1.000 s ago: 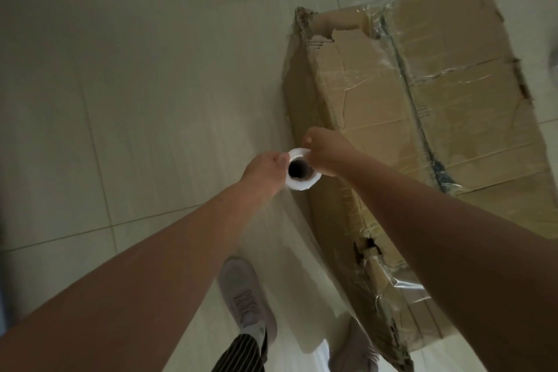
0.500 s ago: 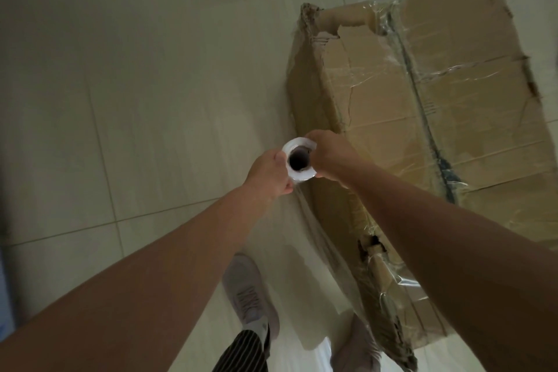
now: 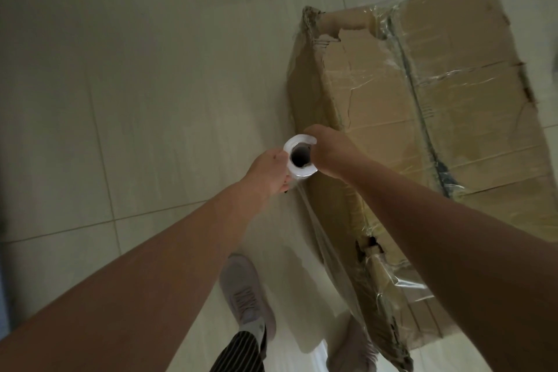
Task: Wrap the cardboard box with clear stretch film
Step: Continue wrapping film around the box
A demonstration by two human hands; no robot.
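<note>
At frame centre your left hand (image 3: 268, 170) and right hand (image 3: 329, 151) grip the upright stretch film roll (image 3: 294, 143) from either side. Film seems to trail down toward the cardboard box (image 3: 422, 118), which fills the frame's right.

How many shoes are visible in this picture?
2. One shoe is on the floor under the left forearm; the other shoe is at the bottom edge, beside the cardboard box, partly cut off.
</note>
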